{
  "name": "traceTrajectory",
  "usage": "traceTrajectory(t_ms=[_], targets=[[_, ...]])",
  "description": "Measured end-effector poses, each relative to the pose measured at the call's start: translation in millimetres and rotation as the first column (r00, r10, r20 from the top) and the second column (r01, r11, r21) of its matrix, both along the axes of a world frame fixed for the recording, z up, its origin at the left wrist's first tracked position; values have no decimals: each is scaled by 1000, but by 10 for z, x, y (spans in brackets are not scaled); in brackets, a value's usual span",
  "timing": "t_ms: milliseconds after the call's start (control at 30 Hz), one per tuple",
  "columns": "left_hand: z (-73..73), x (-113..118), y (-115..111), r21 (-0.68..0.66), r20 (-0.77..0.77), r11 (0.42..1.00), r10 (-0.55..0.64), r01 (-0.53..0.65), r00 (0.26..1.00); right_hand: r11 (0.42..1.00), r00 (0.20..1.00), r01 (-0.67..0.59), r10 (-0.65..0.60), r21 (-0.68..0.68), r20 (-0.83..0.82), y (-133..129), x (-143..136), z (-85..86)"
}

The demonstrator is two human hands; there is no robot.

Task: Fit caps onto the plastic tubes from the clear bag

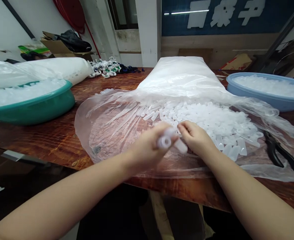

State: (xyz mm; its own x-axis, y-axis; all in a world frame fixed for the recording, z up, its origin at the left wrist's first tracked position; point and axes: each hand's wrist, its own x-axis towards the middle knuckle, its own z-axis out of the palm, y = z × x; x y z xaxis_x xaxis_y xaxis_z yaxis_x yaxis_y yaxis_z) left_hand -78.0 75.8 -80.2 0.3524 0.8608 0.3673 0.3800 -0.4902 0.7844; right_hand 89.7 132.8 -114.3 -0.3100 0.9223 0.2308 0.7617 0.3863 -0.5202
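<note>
Plastic pieces point(207, 116), milky, flat and round-ended, lie heaped on a crinkled clear sheet point(112, 133) spread over the glossy, wood-grained desk point(79, 141). Above the sheet, the left hand point(147, 145) is curled around a pale hollow tube point(164, 142); the right hand point(196, 136) has bent fingers, their hold impossible to tell. Black curved-handled pliers point(272, 148) rest toward the sheet's right end.

A window point(125, 15) sits top centre beside a white pillar point(149, 33). A blue board point(177, 23) shows upper right. A wooden table point(52, 141) crosses the middle.
</note>
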Motion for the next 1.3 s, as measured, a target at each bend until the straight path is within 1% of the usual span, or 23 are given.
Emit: traceTrajectory(t_ms=[33, 67, 100, 133, 200, 233, 300, 400, 467, 533, 600, 667, 733, 767, 800, 867, 933, 967, 1000, 1100, 1133, 1200, 1300], targets=[[-3, 12, -164, 29, -95, 993, -115, 118, 989, 1000, 998, -2, 1, 20, 63, 11, -3, -10], [-27, 36, -334, 26, -215, 964, -253, 265, 943, 1000, 995, -9, 6, 24, 102, 17, -19, -19], [-73, 69, -501, -7, -356, 918, -374, 397, 857, 999, 989, -12, 7, 34, 146, 16, -45, -26], [-140, 109, -653, -49, -485, 897, -405, 439, 775, 999, 983, -13, 5, 41, 186, 12, -77, -32], [-326, 199, -887, -151, -648, 876, -437, 458, 624, 999, 970, -7, -6, 53, 242, -3, -141, -42], [-435, 242, -961, -209, -686, 877, -446, 433, 574, 998, 966, -2, -13, 58, 260, -11, -166, -48], [-653, 314, -1024, -325, -700, 877, -475, 355, 533, 998, 960, 5, -24, 67, 278, -25, -194, -60], [-881, 374, -996, -450, -686, 879, -451, 154, 571, 997, 963, 21, -39, 69, 268, -39, -186, -69], [-917, 384, -975, -491, -678, 871, -394, 16, 621, 997, 972, 36, -50, 64, 231, -45, -158, -56], [-852, 371, -985, -546, -584, 837, -356, -30, 729, 998, 984, 48, -54, 45, 167, -49, -117, -27], [-694, 331, -1014, -625, -364, 780, -330, 34, 871, 998, 995, 53, -55, 25, 79, -55, -68, 14], [-462, 270, -1014, -668, -126, 734, -275, 124, 953, 999, 999, 46, -45, 23, -26, -66, -20, 52], [-192, 204, -936, -678, 25, 715, -208, 169, 978, 999, 990, 21, -15, 37, -139, -77, 19, 75], [-60, 177, -855, -682, 64, 711, -178, 174, 982, 999, 981, 2, 7, 44, -196, -79, 34, 79], [60, 157, -745, -670, 88, 723, -150, 170, 985, 999, 967, -19, 31, 49, -254, -79, 45, 77], [233, 143, -449, -570, 88, 814, -81, 117, 993, 997, 926, -56, 72, 56, -370, -71, 61, 62], [293, 158, -97, -410, 105, 911, 2, 41, 994, 995, 874, -76, 95, 59, -477, -53, 76, 45], [281, 171, 78, -353, 153, 936, 47, 10, 987, 995, 849, -78, 98, 60, -520, -43, 84, 40], [245, 186, 240, -335, 215, 942, 74, 2, 974, 995, 828, -73, 95, 62, -553, -35, 92, 39], [61, 231, 580, -384, 435, 921, 120, 63, 892, 997, 772, -21, 64, 75, -632, -26, 106, 50], [-7, 242, 638, -411, 502, 907, 140, 93, 854, 996, 765, -9, 64, 88, -641, -30, 103, 53], [-120, 250, 685, -459, 588, 875, 172, 151, 790, 988, 790, -13, 105, 155, -604, -47, 87, 58], [-205, 220, 682, -510, 619, 832, 179, 218, 765, 940, 879, -26, 184, 341, -440, -76, 60, 67]])
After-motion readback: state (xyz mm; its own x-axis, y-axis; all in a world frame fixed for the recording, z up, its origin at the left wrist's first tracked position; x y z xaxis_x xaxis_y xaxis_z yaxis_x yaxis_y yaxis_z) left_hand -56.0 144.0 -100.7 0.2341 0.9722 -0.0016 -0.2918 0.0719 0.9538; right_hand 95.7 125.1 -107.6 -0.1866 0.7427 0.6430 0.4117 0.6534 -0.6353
